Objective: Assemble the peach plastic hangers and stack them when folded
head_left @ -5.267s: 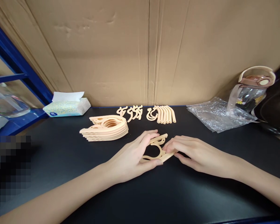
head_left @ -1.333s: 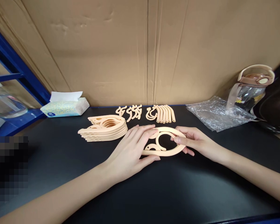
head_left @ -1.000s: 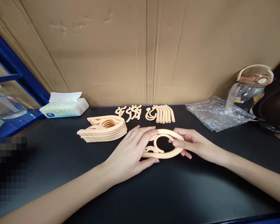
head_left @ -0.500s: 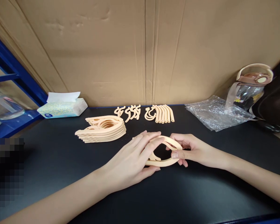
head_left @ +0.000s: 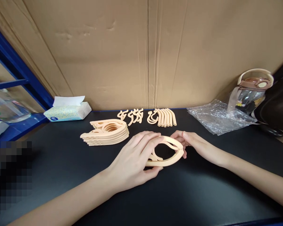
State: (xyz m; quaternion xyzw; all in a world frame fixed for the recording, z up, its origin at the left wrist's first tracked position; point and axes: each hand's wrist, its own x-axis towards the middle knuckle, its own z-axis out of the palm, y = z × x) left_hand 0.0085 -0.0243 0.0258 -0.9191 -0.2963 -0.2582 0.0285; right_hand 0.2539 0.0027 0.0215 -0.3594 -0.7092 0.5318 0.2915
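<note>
A peach plastic folding hanger (head_left: 169, 153), folded into an oval loop with a hook piece inside, sits just above the black table (head_left: 61, 169). My left hand (head_left: 134, 160) grips its left end, fingers curled over the top and thumb underneath. My right hand (head_left: 191, 144) is at its right end, fingers behind the loop and touching it. Behind lie a stack of folded hangers (head_left: 107, 131), a row of small hook pieces (head_left: 132, 115) and a row of curved arm pieces (head_left: 163, 117).
A tissue pack (head_left: 67, 110) lies at the back left by a blue shelf frame (head_left: 19, 72). A crumpled clear plastic bag (head_left: 219, 116) and a water bottle (head_left: 251, 91) stand at the back right. A cardboard wall (head_left: 143, 53) closes the back.
The two hanger arms have been swung together into a closed oval. My right thumb has slid off the front of the loop; the hand now rests behind its right end.
</note>
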